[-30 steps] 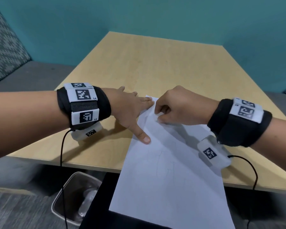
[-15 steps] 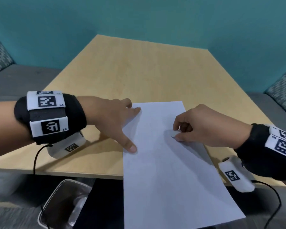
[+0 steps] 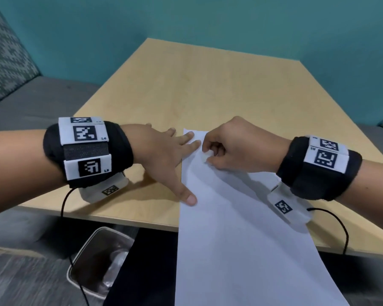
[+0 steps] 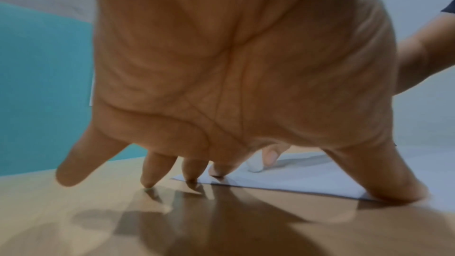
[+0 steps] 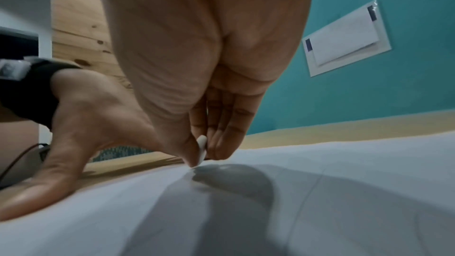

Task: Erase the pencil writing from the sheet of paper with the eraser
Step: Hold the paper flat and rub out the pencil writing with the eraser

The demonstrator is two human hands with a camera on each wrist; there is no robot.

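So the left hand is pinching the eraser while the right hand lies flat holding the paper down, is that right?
No, the hands are swapped. The head view shows the right hand pinching the eraser, while the left hand lies flat holding the paper down.

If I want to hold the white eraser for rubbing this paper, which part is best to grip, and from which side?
Pinch the eraser by its two broad flat faces, from above, as the right hand does now: thumb on one face, fingertips on the other. It is thin and stands on edge, so its narrow lower edge stays free on the sheet of paper. The left hand probably steadies the sheet's edge.
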